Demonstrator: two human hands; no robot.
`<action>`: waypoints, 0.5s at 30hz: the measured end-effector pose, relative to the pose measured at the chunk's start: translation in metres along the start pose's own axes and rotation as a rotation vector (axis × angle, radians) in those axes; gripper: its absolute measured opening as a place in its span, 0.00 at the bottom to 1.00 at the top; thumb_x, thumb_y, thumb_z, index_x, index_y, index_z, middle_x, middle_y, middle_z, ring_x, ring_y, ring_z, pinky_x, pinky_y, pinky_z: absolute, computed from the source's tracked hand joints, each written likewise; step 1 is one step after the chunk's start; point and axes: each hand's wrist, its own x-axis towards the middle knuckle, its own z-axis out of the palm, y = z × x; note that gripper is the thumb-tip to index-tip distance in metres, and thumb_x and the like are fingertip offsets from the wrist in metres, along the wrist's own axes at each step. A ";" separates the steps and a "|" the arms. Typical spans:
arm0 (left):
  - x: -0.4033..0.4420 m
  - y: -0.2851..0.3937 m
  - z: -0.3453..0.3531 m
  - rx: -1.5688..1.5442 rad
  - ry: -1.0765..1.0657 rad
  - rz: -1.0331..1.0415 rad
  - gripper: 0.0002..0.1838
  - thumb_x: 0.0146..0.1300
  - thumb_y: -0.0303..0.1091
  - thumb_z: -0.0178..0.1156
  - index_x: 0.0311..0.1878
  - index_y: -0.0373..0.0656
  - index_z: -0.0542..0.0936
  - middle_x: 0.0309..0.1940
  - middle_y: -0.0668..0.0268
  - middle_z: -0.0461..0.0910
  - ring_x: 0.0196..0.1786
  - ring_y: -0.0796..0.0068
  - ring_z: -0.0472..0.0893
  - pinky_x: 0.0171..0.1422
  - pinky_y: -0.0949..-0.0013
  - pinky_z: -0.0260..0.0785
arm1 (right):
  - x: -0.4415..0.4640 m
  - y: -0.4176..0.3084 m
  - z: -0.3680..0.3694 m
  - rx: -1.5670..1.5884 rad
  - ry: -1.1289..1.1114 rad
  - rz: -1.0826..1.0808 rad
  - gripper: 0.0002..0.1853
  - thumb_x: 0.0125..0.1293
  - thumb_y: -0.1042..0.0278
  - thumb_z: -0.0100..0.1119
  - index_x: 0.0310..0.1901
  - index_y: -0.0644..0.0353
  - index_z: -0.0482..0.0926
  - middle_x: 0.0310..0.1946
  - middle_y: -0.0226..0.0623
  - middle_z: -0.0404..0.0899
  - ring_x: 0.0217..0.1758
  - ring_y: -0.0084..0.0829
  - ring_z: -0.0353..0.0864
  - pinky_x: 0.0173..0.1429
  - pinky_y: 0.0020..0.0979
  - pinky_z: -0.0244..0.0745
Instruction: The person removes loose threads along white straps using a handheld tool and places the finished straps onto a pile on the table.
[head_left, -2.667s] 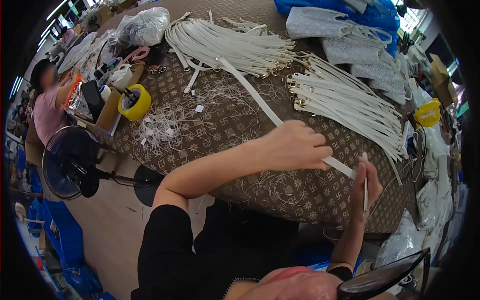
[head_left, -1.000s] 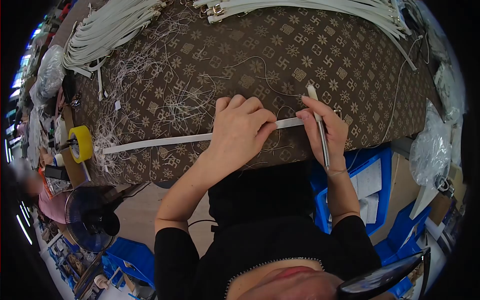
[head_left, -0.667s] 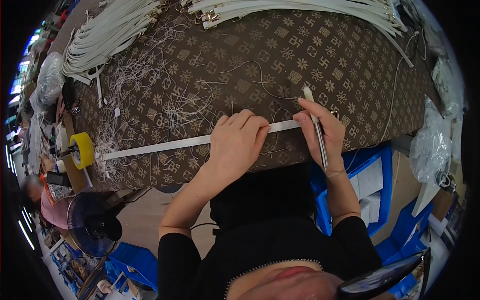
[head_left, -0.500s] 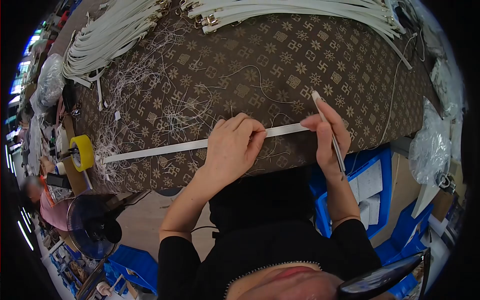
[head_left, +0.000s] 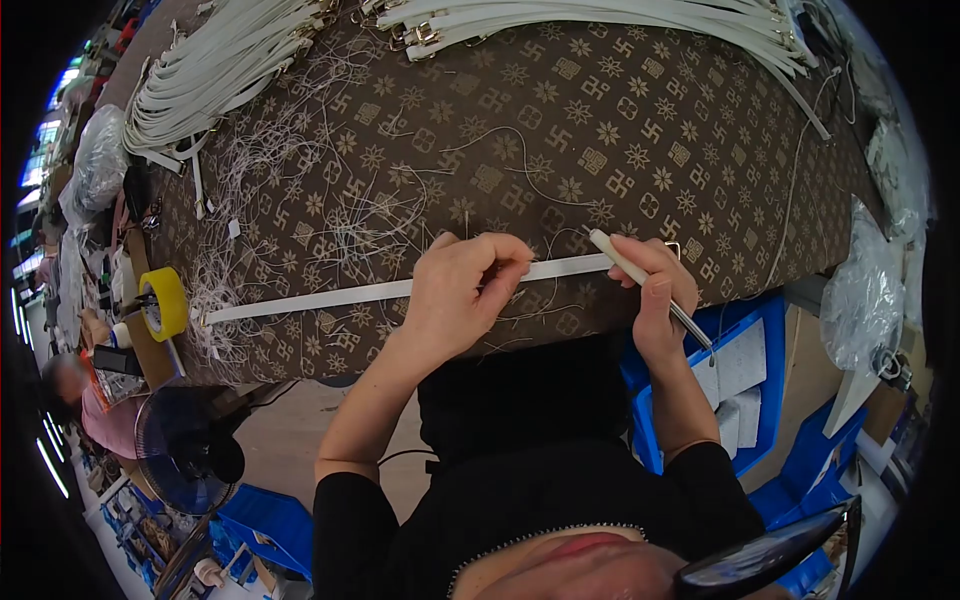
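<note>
a table (head_left: 710,175) in brown patterned cloth, bearing bundled white straps (head_left: 200,90), tangled threads (head_left: 290,140) and a single strap (head_left: 350,297)

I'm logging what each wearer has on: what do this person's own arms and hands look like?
Plain black sleeves cover the upper arms and end around the elbows. The forearms below are bare. The left hand and right hand are both ungloved, and I can make out no watch.

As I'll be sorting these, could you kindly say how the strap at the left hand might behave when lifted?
The white strap would probably flex, since similar straps curve in the bundle. It looks light, being narrow and flat. The buckle by the right hand may make that end heavier.
</note>
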 end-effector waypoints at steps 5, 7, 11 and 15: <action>0.004 -0.003 -0.007 -0.060 -0.041 0.114 0.12 0.56 0.20 0.61 0.43 0.45 0.83 0.30 0.68 0.79 0.30 0.69 0.78 0.36 0.69 0.67 | 0.000 0.000 0.000 -0.012 0.000 -0.006 0.25 0.75 0.51 0.44 0.52 0.66 0.81 0.30 0.38 0.79 0.32 0.26 0.76 0.36 0.26 0.68; 0.003 -0.003 -0.011 -0.064 -0.089 0.101 0.13 0.55 0.19 0.60 0.44 0.43 0.83 0.33 0.65 0.79 0.33 0.66 0.77 0.38 0.66 0.69 | 0.000 0.000 0.000 -0.013 0.003 -0.010 0.25 0.75 0.51 0.44 0.52 0.66 0.81 0.29 0.38 0.79 0.32 0.26 0.76 0.36 0.26 0.68; 0.005 0.000 -0.014 0.065 -0.126 0.147 0.14 0.55 0.22 0.62 0.46 0.42 0.82 0.33 0.65 0.78 0.34 0.65 0.76 0.39 0.66 0.68 | 0.000 0.001 -0.001 -0.022 -0.001 -0.010 0.25 0.75 0.50 0.45 0.52 0.66 0.81 0.29 0.38 0.79 0.32 0.27 0.76 0.36 0.26 0.68; 0.006 0.009 -0.015 0.140 -0.192 0.051 0.19 0.52 0.29 0.70 0.50 0.42 0.82 0.32 0.68 0.78 0.35 0.68 0.76 0.44 0.66 0.67 | 0.000 0.000 0.001 -0.022 0.007 -0.010 0.25 0.75 0.50 0.45 0.52 0.66 0.81 0.29 0.38 0.79 0.32 0.26 0.76 0.36 0.26 0.68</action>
